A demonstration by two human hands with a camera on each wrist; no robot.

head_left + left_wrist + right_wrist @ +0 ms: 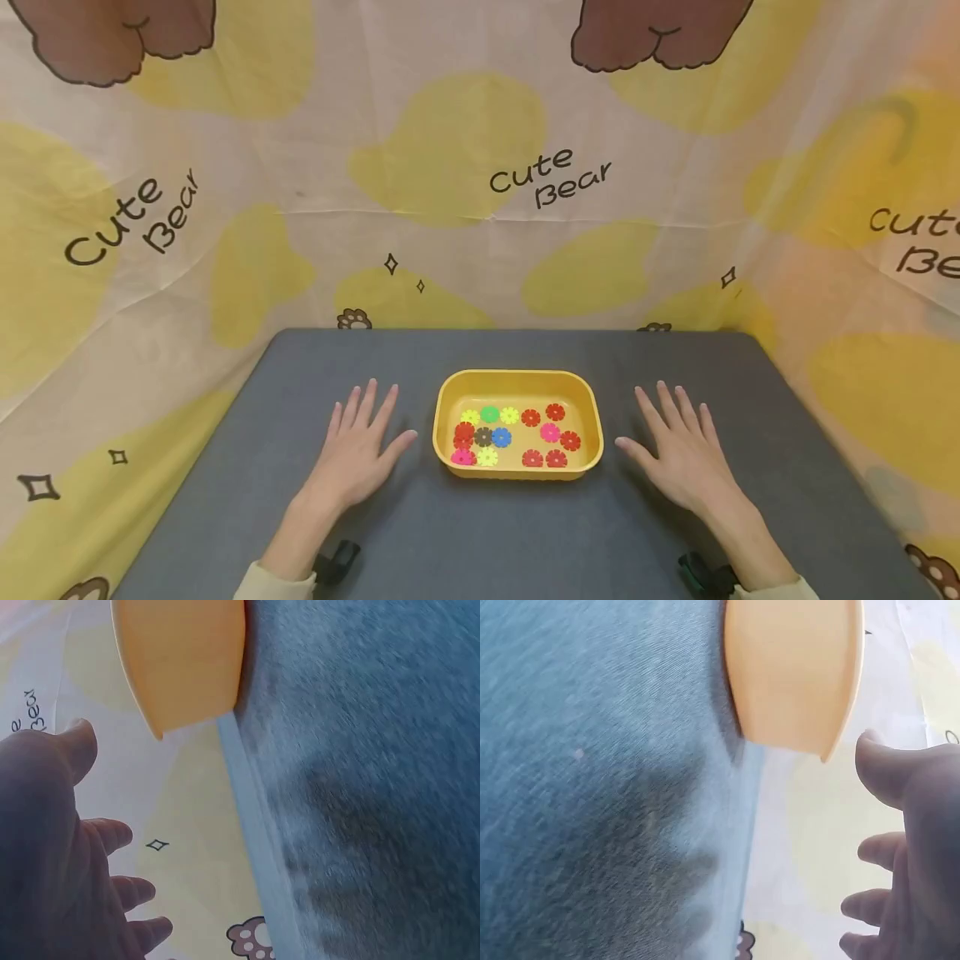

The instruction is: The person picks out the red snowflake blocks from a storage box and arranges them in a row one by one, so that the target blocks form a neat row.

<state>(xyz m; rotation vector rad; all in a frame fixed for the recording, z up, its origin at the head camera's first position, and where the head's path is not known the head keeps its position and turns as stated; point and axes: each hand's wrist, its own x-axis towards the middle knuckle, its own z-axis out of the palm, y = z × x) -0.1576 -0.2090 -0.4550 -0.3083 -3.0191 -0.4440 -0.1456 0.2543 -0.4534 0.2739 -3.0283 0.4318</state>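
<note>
A yellow plastic basin (517, 473) stands on the grey table, holding several flower-shaped discs in red, pink, yellow-green, green, blue and dark grey. To its left, my left hand (356, 458) is spread with straight fingers, apart from the basin and holding nothing. On the other side my right hand (682, 458) is spread the same way, also apart from it. Each wrist view shows the outer wall of the basin, (184, 664) on the left and the basin wall (791, 675) on the right, with that hand raised above the cloth surface.
The grey cloth-covered table (517, 542) reaches back to a hanging curtain (465, 250) with yellow patches, bears and lettering. More curtain hangs along both sides. A dark strap (336, 562) is on the left wrist, and another dark strap (707, 575) on the right.
</note>
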